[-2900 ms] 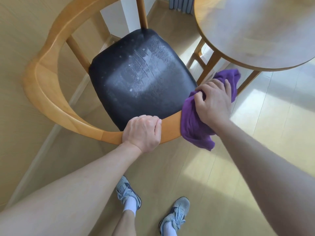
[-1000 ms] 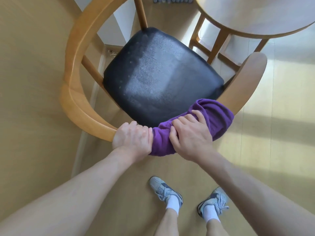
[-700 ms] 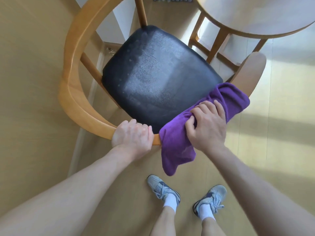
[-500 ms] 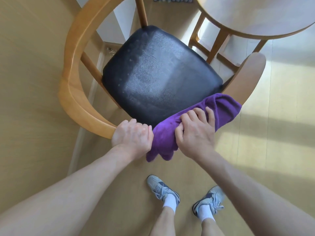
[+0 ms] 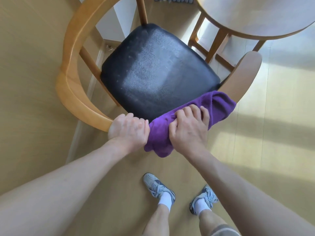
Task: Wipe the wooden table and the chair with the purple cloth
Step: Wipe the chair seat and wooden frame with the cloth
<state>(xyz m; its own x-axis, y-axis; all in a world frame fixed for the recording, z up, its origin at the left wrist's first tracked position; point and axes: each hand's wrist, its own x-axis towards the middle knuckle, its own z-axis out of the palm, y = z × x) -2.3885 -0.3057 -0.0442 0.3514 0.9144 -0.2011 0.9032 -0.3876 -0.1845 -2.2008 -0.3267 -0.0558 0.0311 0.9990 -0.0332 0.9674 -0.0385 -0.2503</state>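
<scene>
My left hand (image 5: pixel 128 130) gripped the chair (image 5: pixel 71 68) rail; my right hand (image 5: pixel 188 128) pressed the purple cloth (image 5: pixel 219 103) around it, touching.

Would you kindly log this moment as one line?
stage: wiping chair | left hand: gripping curved wooden chair rail | right hand: pressing purple cloth on rail | round wooden table: untouched

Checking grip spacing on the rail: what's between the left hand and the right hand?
In the head view, only a bunched fold of the purple cloth fills the gap, draped over the chair rail. The left hand touches its edge; the right hand presses it.
</scene>
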